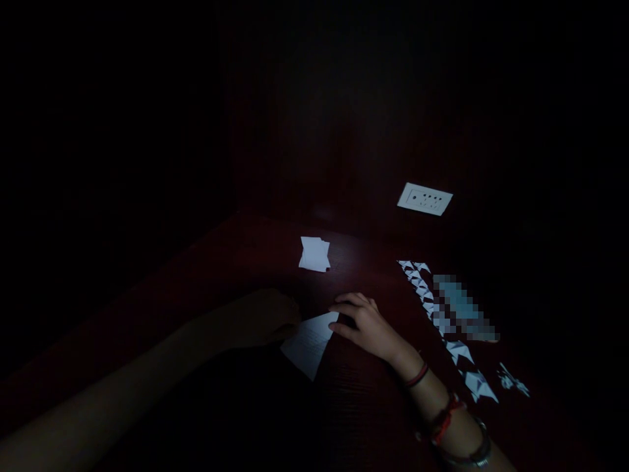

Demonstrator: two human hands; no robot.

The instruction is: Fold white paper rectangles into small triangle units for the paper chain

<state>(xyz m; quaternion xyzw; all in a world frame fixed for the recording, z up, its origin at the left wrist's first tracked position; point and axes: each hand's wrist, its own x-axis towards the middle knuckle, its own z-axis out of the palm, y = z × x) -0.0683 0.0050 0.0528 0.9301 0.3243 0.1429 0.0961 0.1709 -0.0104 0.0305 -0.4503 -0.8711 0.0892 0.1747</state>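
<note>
A white sheet of paper [310,342] lies on the dark reddish wooden table [236,262] in a very dim scene. My right hand [363,324] rests at the sheet's upper right corner, fingers curled down onto its edge. My left hand [263,318] lies in shadow at the sheet's left side, touching or just over its edge; its fingers are too dark to make out. A small stack of white paper pieces [314,254] sits a little beyond both hands.
A long row of folded white paper triangles [442,321] runs along the table on the right, with a blurred patch over its middle. A small folded piece [512,380] lies beside its near end. A white wall socket plate [424,198] is behind.
</note>
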